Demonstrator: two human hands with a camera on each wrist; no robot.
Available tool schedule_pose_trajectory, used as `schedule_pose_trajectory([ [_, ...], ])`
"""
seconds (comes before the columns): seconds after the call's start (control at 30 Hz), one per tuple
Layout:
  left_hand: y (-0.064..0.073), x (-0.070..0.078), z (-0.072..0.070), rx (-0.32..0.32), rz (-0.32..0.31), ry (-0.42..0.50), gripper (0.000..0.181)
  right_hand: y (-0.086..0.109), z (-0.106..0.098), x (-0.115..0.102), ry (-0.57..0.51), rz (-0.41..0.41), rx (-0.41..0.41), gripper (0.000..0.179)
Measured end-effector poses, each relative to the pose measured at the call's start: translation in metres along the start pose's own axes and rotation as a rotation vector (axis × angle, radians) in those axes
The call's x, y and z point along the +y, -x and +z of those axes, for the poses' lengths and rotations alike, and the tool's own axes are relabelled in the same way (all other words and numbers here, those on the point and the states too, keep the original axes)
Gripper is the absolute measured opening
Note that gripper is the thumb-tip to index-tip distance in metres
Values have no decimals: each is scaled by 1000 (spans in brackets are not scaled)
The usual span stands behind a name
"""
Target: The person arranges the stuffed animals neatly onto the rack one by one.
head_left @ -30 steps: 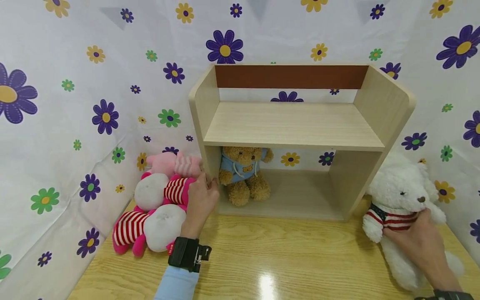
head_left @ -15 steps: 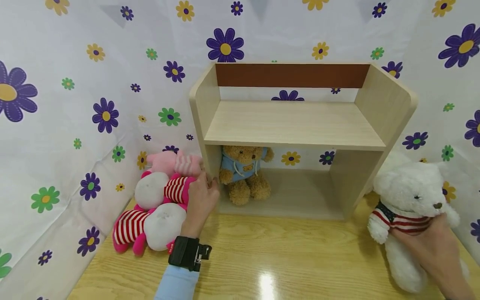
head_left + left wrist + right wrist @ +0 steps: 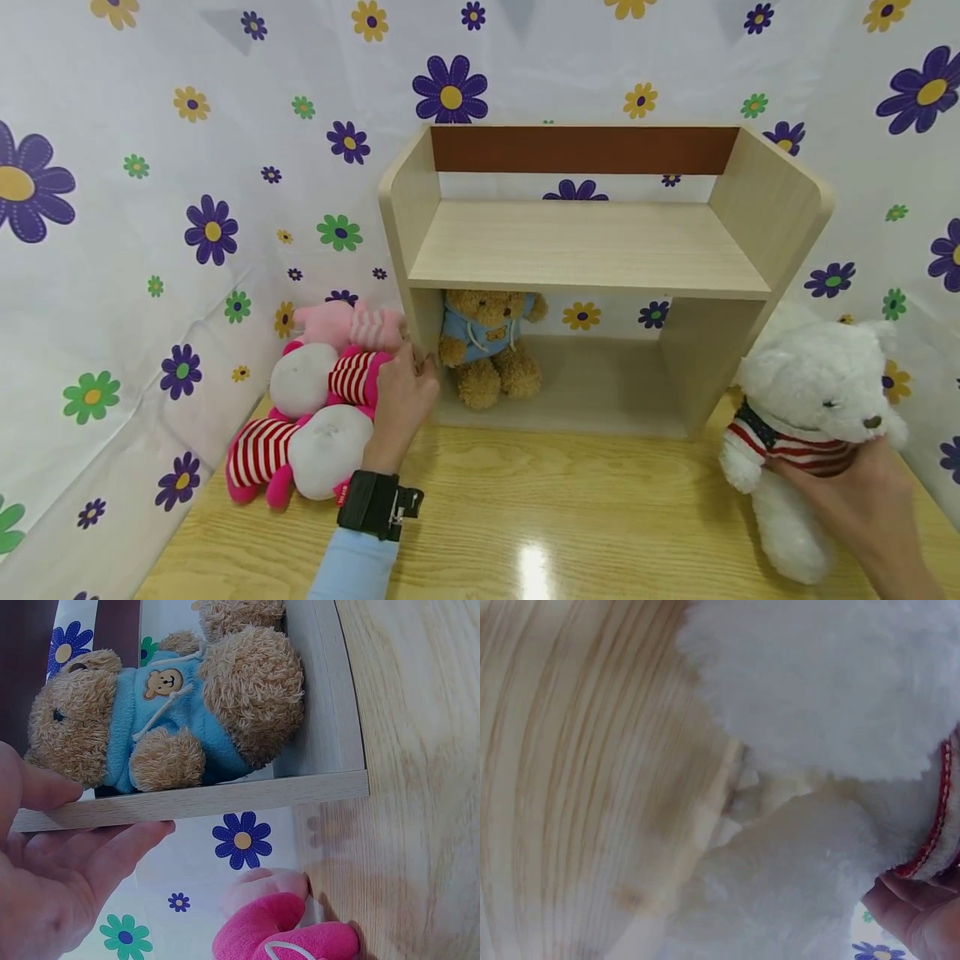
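My left hand (image 3: 401, 396) grips the left side panel of a small wooden shelf unit (image 3: 592, 250). In the left wrist view the thumb lies on the inner face of that panel and the fingers (image 3: 120, 851) lie along its outer face. A brown teddy bear (image 3: 491, 346) in a blue hoodie sits inside the lower compartment, against that panel. To the right of the shelf, my right hand (image 3: 862, 500) holds a white teddy bear (image 3: 813, 383) around its striped sweater. The bear is tilted, its legs hanging down over the table; the right wrist view shows the white legs (image 3: 772, 877) close up.
Left of the shelf, two pink plush toys with red-striped bodies (image 3: 258, 454) and a paler pink plush (image 3: 330, 325) lie on the wooden table (image 3: 585, 508). White fluffy fabric (image 3: 783, 321) shows behind the white bear. A flower-print cloth (image 3: 247, 167) hangs behind everything.
My right hand has lifted the white bear, shifted it right and then slightly back left. My left hand stays on the shelf panel.
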State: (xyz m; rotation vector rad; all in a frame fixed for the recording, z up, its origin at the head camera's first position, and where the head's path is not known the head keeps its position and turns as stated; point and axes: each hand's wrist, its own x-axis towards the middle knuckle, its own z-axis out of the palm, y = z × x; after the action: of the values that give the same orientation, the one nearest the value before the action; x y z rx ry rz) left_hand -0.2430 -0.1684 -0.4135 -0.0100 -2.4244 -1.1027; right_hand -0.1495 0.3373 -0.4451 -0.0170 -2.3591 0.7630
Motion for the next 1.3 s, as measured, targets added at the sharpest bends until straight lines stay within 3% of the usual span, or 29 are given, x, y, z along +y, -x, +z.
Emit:
schedule_pose_trajectory([
  [0.23,0,0,-1,-10,-5,16,35,5,3,-19,-17,-26,11,111],
  [0.5,1,3,-1,-2,7,1,36,10,10,-25,-115,-224,80,106],
  [0.8,1,2,-1,-4,0,0,36,12,13,-32,-143,-291,57,102],
  [1.03,1,1,-2,-6,-7,-4,37,14,31,-41,-233,-373,118,102],
  [1.3,1,-1,-1,-2,-1,-2,31,12,54,-60,-329,-404,63,93],
])
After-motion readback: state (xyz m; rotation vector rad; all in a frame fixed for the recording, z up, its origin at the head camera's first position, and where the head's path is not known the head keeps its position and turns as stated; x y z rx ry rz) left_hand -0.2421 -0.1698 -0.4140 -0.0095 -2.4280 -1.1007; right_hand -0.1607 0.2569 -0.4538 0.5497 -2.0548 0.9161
